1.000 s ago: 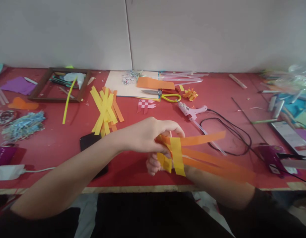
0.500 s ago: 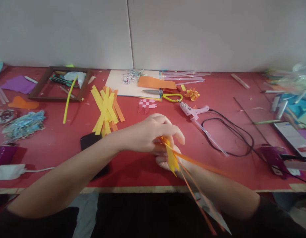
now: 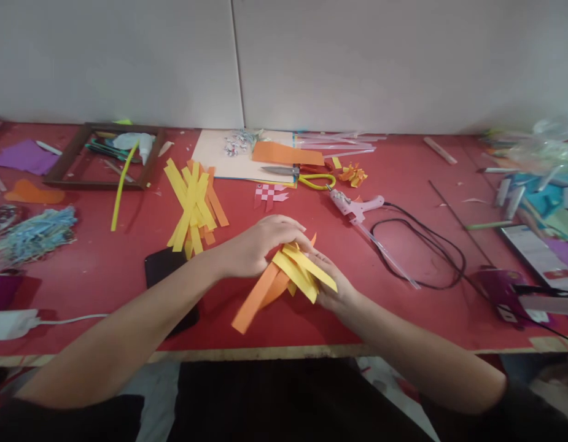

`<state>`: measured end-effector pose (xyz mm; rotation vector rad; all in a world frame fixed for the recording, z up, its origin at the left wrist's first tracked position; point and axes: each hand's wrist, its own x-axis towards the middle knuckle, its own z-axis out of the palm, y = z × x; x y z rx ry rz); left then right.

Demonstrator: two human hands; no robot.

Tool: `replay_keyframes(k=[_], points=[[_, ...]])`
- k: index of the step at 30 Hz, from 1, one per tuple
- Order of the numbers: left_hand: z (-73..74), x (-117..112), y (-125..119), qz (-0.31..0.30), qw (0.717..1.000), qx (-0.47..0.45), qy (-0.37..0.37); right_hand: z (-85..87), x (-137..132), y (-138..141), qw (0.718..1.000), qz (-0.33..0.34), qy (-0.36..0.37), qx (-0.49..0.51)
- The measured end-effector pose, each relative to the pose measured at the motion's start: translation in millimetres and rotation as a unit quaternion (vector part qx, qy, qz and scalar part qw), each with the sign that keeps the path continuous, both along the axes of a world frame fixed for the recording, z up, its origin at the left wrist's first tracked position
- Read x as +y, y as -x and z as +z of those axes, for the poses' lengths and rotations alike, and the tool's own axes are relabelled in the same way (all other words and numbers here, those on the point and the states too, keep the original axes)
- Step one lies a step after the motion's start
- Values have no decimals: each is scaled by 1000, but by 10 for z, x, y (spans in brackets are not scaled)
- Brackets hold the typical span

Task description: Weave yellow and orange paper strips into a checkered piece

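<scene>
Paper strips (image 3: 295, 276), yellow across orange, held between the hands, at 6 o'clock from centre. A pile of strips (image 3: 194, 202) lies at their 10 o'clock. Left hand (image 3: 263, 242): closed over their upper edge, fingertips hidden; this hold probably works best firm at the crossing, without creasing. Right hand (image 3: 333, 283): closed on their right side, ideally steadying the ends. Orange ends now point toward 7 o'clock; half a second earlier, orange lengths trail toward 4 and 5.
</scene>
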<state>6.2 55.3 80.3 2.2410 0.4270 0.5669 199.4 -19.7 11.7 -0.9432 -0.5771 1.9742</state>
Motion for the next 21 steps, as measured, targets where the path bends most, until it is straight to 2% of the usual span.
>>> replay_keyframes(k=[4, 6, 9, 12, 17, 18, 19, 21], points=[[-39, -1, 48, 6, 1000, 15, -26, 82, 18, 33, 999, -25, 14, -13], [-75, 5, 83, 34, 998, 38, -34, 105, 34, 49, 999, -35, 22, -30], [-167, 37, 144, 115, 989, 82, -32, 112, 56, 85, 996, -48, 28, -72], [-269, 68, 204, 223, 966, 130, 0, 107, 60, 118, 990, -60, 29, -122], [-283, -99, 223, 290, 940, 179, 10, 186, -3, -4, 976, -44, 12, -214], [-272, -174, 213, 293, 937, 188, 5, 222, -19, -65, 969, -23, 0, -247], [-266, -255, 200, 295, 935, 195, -2, 261, -34, -134, 949, 23, -32, -314], [-277, -422, 170, 295, 932, 209, -20, 338, -47, -278, 878, 118, -115, -449]])
